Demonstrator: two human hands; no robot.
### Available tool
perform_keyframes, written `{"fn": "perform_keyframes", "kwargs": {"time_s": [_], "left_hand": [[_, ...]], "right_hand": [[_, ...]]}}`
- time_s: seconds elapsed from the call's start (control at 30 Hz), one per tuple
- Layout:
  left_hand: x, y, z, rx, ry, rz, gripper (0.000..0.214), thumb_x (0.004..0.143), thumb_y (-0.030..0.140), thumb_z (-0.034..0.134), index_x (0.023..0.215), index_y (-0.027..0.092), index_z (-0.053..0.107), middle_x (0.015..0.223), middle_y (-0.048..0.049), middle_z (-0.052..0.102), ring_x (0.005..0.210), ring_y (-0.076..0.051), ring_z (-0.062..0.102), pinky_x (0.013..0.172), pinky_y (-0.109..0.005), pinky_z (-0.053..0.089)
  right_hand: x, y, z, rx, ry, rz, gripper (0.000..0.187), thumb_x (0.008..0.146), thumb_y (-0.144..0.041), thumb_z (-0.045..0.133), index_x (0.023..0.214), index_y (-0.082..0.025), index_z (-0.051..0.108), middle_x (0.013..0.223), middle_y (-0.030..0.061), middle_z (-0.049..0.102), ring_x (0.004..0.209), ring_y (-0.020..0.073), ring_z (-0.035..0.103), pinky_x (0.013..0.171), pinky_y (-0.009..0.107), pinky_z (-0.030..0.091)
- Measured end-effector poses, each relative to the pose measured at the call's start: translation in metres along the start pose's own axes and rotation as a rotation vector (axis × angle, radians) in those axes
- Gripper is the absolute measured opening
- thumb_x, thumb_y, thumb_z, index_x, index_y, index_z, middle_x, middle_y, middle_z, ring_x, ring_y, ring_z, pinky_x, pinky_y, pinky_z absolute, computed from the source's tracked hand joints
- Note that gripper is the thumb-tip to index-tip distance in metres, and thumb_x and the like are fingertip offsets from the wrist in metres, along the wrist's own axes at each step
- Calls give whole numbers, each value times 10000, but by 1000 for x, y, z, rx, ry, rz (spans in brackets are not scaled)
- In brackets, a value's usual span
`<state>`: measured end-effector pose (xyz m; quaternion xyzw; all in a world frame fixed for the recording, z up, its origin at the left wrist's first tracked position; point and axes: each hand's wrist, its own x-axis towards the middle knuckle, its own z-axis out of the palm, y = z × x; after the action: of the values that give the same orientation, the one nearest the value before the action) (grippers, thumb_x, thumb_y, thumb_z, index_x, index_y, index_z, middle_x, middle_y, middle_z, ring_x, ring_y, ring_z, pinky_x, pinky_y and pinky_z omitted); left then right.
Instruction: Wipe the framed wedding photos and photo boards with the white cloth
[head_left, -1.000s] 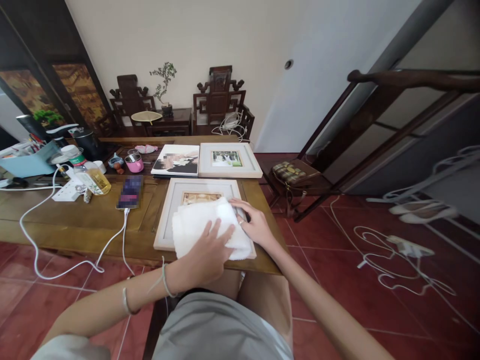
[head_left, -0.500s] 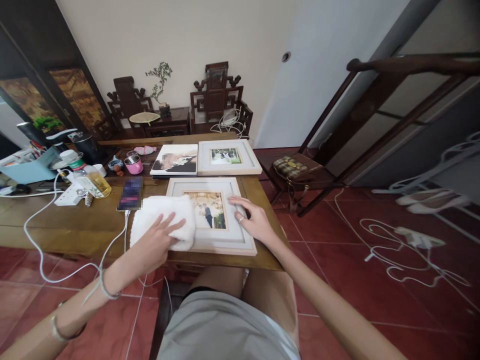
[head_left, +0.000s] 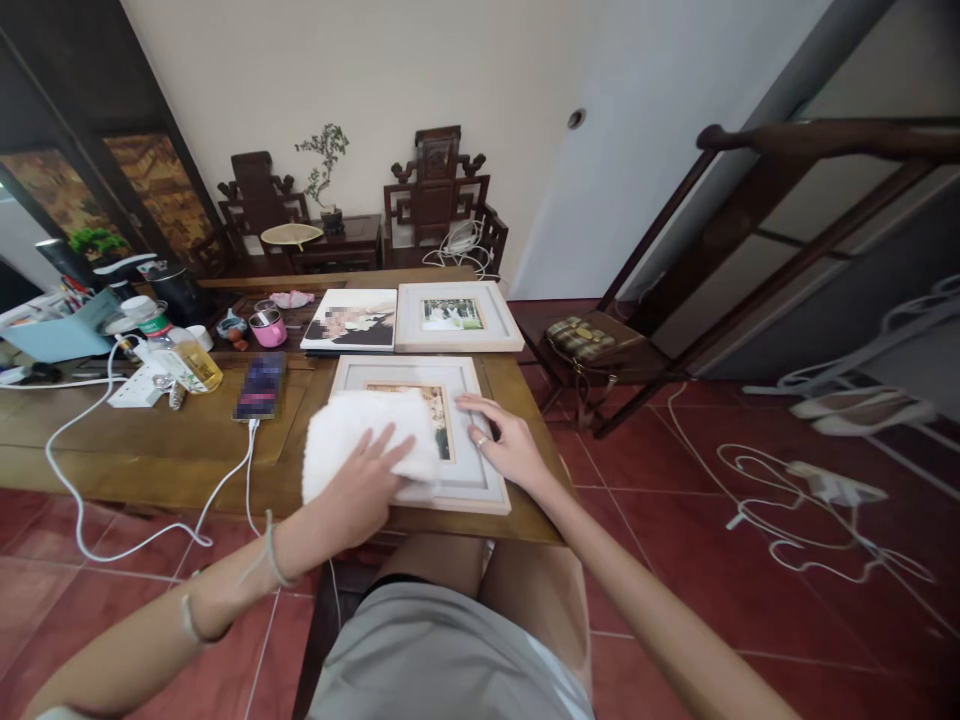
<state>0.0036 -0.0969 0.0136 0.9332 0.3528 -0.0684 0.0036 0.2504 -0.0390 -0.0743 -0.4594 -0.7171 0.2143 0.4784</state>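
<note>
A light wooden picture frame with a pale mat lies flat on the table before me. My left hand is on a folded white fluffy towel, its fingers spread over the top and its thumb hidden. The towel covers the left part of the frame and most of the photo inside it. My right hand, with a ring on one finger, rests on the frame's right side, its fingers stretched over the mat.
Behind lie a second framed picture and a photo panel. To the left are a charging phone, a drink bottle, a power strip and a pink cup. A wooden chair with a bag stands right.
My left hand has slid the towel to the right across the frame, so it now hides most of the photo. My right hand stays at the frame's right side.
</note>
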Motion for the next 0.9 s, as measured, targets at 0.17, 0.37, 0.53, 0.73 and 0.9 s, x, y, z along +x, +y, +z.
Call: {"fn": "perform_keyframes", "kwargs": {"time_s": [0.17, 0.37, 0.53, 0.73, 0.9], "left_hand": [[-33, -46, -9, 75, -17, -195, 478, 643, -18, 475, 1005, 181, 715, 1488, -80, 378, 1402, -365, 243, 1113, -604, 220], [20, -70, -8, 26, 168, -182, 584, 726, -30, 389, 1274, 107, 536, 1460, -156, 400, 1402, -285, 276, 1119, -513, 261], [94, -53, -15, 6, 242, 100, 434, 821, 44, 395, 1209, 155, 554, 1345, -117, 526, 1362, -227, 349, 1123, -447, 237], [114, -54, 4, 52, 220, 73, 426, 812, 64, 484, 1232, 131, 515, 1368, -176, 485, 1306, -259, 418, 1085, -457, 263], [83, -86, -4, 177, 161, -56, 314, 787, -6, 470, 1056, 103, 589, 1180, -158, 608, 1177, -258, 527, 1092, -472, 261]], "right_hand": [[1, 0, 1, 12, 15, 15, 400, 736, -107, 518, 1083, -238, 669, 1232, 71, 644, 1191, 220, 564, 1057, 431, 395], [1, 0, 0, 11, 8, -6, 404, 737, -120, 514, 1096, -228, 665, 1227, 83, 648, 1199, 230, 559, 1056, 444, 394], [0, 2, 0, 8, 12, -4, 386, 737, -144, 528, 1082, -249, 667, 1222, 59, 652, 1195, 238, 562, 1050, 434, 400], [-1, 3, 0, 5, 1, 3, 378, 745, -151, 531, 1087, -237, 665, 1237, 73, 642, 1200, 246, 557, 1051, 442, 398], [-1, 2, 1, 36, 8, 9, 411, 730, -122, 524, 1093, -252, 667, 1222, 57, 653, 1211, 231, 550, 1075, 446, 375]]}}
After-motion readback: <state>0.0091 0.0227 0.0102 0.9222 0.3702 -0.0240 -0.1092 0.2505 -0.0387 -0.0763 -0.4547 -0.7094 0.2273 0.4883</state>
